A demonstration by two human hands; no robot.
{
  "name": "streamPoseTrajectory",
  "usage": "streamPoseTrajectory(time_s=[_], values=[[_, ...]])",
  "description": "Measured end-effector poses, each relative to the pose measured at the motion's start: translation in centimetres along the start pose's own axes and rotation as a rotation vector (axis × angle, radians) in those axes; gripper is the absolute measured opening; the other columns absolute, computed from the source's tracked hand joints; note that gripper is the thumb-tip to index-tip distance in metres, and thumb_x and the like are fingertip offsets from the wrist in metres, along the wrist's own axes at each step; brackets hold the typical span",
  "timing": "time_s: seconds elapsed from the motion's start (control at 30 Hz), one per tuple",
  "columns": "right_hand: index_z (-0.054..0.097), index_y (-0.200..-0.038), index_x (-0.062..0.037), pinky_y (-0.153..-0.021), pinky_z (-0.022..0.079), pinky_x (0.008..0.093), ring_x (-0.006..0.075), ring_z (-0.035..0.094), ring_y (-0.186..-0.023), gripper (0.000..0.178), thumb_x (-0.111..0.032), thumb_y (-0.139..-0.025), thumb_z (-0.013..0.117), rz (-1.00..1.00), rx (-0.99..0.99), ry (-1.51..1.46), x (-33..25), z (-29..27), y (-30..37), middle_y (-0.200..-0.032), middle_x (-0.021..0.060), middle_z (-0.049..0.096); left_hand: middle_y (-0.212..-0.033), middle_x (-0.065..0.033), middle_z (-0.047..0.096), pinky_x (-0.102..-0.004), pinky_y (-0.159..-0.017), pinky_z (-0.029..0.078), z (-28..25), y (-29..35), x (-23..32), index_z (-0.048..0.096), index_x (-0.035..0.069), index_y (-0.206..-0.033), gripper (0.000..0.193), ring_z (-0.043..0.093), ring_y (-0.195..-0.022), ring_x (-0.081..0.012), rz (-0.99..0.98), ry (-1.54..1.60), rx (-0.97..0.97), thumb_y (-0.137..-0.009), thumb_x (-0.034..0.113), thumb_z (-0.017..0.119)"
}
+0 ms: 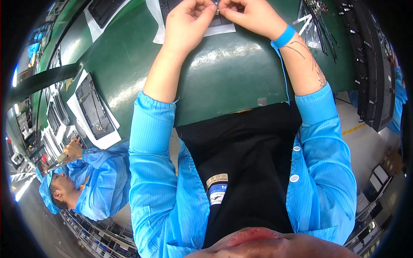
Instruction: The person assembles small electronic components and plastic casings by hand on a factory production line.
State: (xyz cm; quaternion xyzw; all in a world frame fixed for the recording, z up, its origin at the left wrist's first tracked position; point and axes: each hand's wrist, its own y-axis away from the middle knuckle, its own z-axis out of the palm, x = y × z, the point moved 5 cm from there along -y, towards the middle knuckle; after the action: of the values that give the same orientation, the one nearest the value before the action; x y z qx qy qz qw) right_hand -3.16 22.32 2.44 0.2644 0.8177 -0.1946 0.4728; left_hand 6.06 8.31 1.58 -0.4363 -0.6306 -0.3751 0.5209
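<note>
At the far edge of the view, my left hand (189, 22) and my right hand (254, 18) meet fingertip to fingertip. Both are closed in a pinch over a dark flat panel (214, 21) on a white sheet (224, 29). A tiny piece shows between the fingertips, too small to name. Most of the panel is hidden by my hands or cut off by the picture's edge. A blue wrist strap (284, 37) with a thin cord circles my right wrist.
Thin black cables (323, 30) lie in a bundle on the green table (232, 81), right of my hands. A row of black panels (373, 69) stands along the right edge. At left, a dark housing (94, 107) rests on white sheets; beside it a co-worker (97, 180) works.
</note>
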Motion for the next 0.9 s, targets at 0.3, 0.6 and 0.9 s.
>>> streamPoseTrajectory(time_s=[0.3,0.6,0.9], values=[[0.072,-0.095,-0.0022,-0.066,0.051,0.0271,0.0113,0.062,-0.07,0.009,-0.01,-0.09,0.07,-0.009,-0.012,-0.028,0.0,0.2,0.0,-0.078,0.0047,0.07,-0.088,-0.0026,0.07,-0.0227,-0.074,0.053,-0.1,0.1,-0.4,0.067,0.002,-0.101,0.004,0.065,-0.08,-0.0091,0.025,0.014,0.0,-0.098,0.003,0.066],[0.072,-0.095,-0.0022,-0.065,0.051,0.0267,0.0109,0.062,-0.07,0.009,-0.01,-0.09,0.069,-0.021,-0.008,-0.022,0.0,-0.1,0.0,-0.078,0.0043,0.07,-0.089,-0.0033,0.071,-0.0228,-0.074,0.053,0.1,0.0,0.0,0.067,0.001,-0.102,0.005,0.066,-0.081,-0.0093,-0.005,0.017,0.008,-0.098,0.004,0.066],[0.072,-0.095,-0.0021,-0.065,0.051,0.0268,0.0111,0.062,-0.07,0.009,-0.01,-0.09,0.07,-0.154,0.012,-0.14,-0.7,-0.2,0.4,-0.079,0.0046,0.07,-0.089,-0.0029,0.07,-0.0225,-0.074,0.053,-0.2,-0.1,-0.5,0.066,0.002,-0.101,0.004,0.065,-0.081,-0.0087,0.038,0.018,-0.016,-0.099,0.005,0.066]])
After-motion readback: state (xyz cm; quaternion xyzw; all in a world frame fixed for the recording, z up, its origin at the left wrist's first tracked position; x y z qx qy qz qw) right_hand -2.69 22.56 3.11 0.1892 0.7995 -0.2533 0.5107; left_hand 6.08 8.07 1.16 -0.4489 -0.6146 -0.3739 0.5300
